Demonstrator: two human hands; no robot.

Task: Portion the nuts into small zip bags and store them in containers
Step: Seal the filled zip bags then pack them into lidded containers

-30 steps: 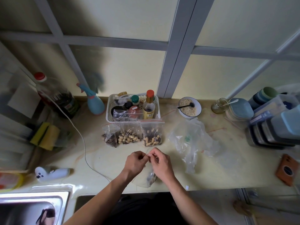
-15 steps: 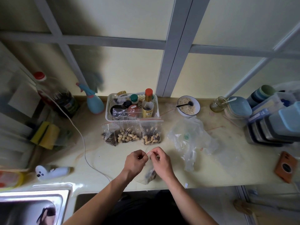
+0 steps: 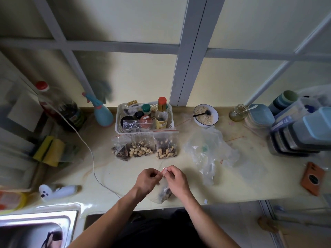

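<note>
Since a second ago the two hands have lifted slightly away from the counter edge, and the small zip bag (image 3: 163,193) hangs a little lower beneath them; the rest of the counter looks unchanged. The left hand (image 3: 146,179) and right hand (image 3: 174,179) meet near the front of the pale counter (image 3: 250,176), fingers curled, each pinching the top strip of the bag between thumb and fingertips. The bag's body droops below and between the wrists, with a dark clump of nuts at its bottom, near the counter's front edge.

Farther back, three filled zip bags (image 3: 143,149) stand in a row, leaning against a white basket (image 3: 119,122) of bottles. To the right of them lies a heap of crumpled clear plastic (image 3: 207,151). A white bowl (image 3: 206,116) with a dark spoon sits behind it, and stacked lidded containers (image 3: 300,136) stand at the far right.
</note>
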